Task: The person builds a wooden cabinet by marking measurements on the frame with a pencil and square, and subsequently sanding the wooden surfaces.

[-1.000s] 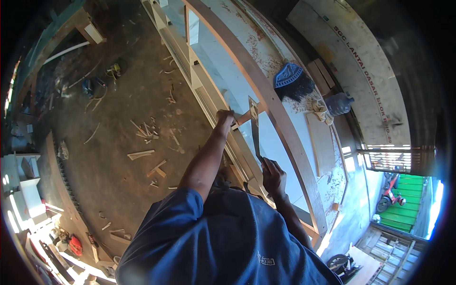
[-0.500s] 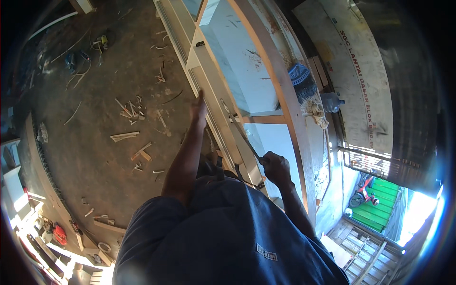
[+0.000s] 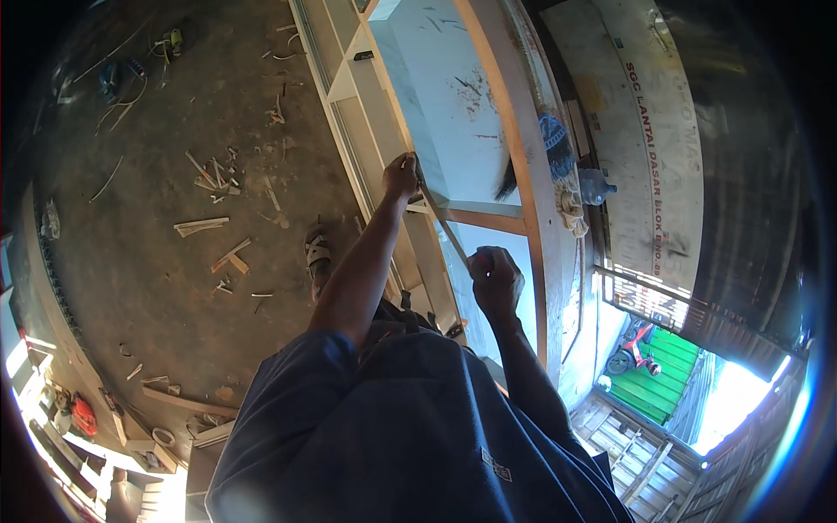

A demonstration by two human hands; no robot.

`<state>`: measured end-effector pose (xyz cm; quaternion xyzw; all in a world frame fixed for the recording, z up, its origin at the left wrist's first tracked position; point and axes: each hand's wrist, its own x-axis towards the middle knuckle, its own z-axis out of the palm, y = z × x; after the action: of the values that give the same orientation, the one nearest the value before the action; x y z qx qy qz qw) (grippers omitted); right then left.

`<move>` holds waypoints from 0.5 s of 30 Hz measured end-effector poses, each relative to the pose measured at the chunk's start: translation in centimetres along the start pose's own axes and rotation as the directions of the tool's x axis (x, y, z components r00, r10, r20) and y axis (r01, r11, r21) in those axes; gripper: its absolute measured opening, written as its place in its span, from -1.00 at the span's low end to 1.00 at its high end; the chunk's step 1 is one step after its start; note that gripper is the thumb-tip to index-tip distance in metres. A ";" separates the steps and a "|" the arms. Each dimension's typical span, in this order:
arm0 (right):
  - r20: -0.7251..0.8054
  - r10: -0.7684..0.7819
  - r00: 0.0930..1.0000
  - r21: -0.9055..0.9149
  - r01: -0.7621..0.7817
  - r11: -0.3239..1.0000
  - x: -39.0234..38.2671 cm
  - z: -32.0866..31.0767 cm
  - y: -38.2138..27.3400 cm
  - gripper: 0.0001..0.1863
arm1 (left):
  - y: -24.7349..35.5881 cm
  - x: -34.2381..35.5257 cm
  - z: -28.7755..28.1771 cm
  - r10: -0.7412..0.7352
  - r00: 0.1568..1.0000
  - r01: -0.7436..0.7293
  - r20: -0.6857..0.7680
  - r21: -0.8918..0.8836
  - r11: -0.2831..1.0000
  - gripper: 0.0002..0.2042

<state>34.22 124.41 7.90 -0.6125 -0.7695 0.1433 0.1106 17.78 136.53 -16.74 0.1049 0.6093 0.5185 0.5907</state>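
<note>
My right hand (image 3: 497, 279) is closed round the near end of a long thin bar (image 3: 454, 241), held over the pale wooden cabinet frame (image 3: 493, 224). The bar slants up and left to my left hand (image 3: 401, 177), whose fingers are closed at its far end. The bar's tip is hidden there. Beneath my left hand runs the long edge of the frame, next to open shelf compartments. Light blue panels (image 3: 440, 96) line the inside of the cabinet, and the upper one carries dark scuffs.
Wood offcuts (image 3: 209, 179) and scraps lie on the brown floor (image 3: 174, 288) to the left. A sandalled foot (image 3: 317, 253) stands beside the cabinet. To the right are a brush (image 3: 558, 144), a clear plastic bottle (image 3: 596, 186) and a large printed board (image 3: 645, 157).
My left hand has moved right from the cabinet's outer rail to the far end of the bar and closed. My right hand has risen slightly with the bar. The sandalled foot has come into view.
</note>
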 end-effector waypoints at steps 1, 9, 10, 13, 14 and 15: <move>-0.031 -0.024 0.999 -0.010 0.024 1.000 0.4 0.0 0.0 -0.89 | -0.1 0.3 0.0 0.028 0.999 -0.028 0.028 0.025 0.999 -0.62; 0.046 -0.127 0.991 0.040 0.126 0.991 0.9 1.7 2.2 -0.90 | -0.8 0.9 -0.1 -0.055 0.998 0.053 -0.024 -0.086 0.995 -0.57; 0.076 -0.122 0.990 0.057 0.117 0.991 1.0 2.0 2.1 -0.91 | -0.7 0.9 -0.1 -0.080 0.997 0.077 -0.018 -0.130 0.989 -0.57; 0.174 -0.031 0.984 0.015 0.029 0.999 1.2 2.5 2.1 -0.87 | -1.0 1.1 -0.2 -0.101 0.995 0.102 0.016 -0.118 0.988 -0.56; 0.177 -0.028 0.984 0.016 0.025 1.000 1.2 2.6 2.2 -0.87 | -1.1 1.3 -0.3 -0.105 0.994 0.106 0.016 -0.116 0.988 -0.56; 0.191 -0.010 0.982 0.004 0.009 1.000 1.3 2.6 2.0 -0.88 | -1.4 1.8 -0.7 -0.067 0.997 0.071 0.038 -0.104 0.992 -0.56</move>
<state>34.86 125.89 4.72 -0.5922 -0.7791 0.2021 0.0379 17.37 136.88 -19.02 0.0612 0.5740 0.5273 0.6235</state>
